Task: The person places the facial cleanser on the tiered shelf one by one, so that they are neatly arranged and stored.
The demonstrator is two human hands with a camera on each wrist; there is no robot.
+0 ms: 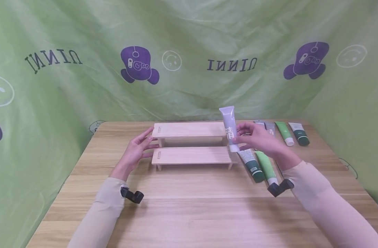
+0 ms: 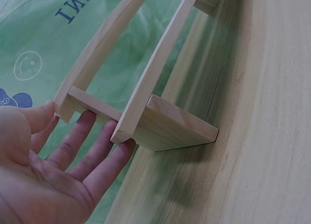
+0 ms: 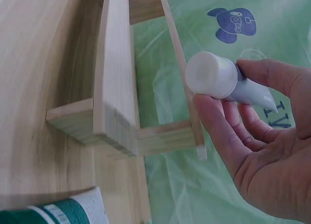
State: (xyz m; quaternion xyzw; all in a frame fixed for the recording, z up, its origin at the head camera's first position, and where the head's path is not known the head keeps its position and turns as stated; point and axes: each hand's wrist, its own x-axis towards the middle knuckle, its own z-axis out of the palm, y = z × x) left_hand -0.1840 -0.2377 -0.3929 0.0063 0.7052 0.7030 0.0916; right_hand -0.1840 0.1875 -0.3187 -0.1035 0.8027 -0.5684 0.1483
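A two-tier wooden shelf (image 1: 192, 155) stands on the table. My left hand (image 1: 137, 151) is at its left end; in the left wrist view, the spread, fairly straight fingers (image 2: 109, 173) touch the ends of the boards and the side piece. Above the shelf's right end, my right hand (image 1: 259, 139) pinches a pale lavender-grey squeeze tube (image 1: 228, 120) between thumb and fingers. The tube is nearly upright with its white cap (image 3: 209, 76) pointing down and white characters on its front. From the head view I cannot tell whether the cap touches the lower board.
Right of the shelf lie several more tubes: a white and dark green tube (image 1: 252, 167), a light green tube (image 1: 266, 167), another green tube (image 1: 284, 133) and another white and dark green one (image 1: 299, 134). Some are partly hidden by my right hand. A green printed cloth (image 1: 189, 93) hangs behind the table.
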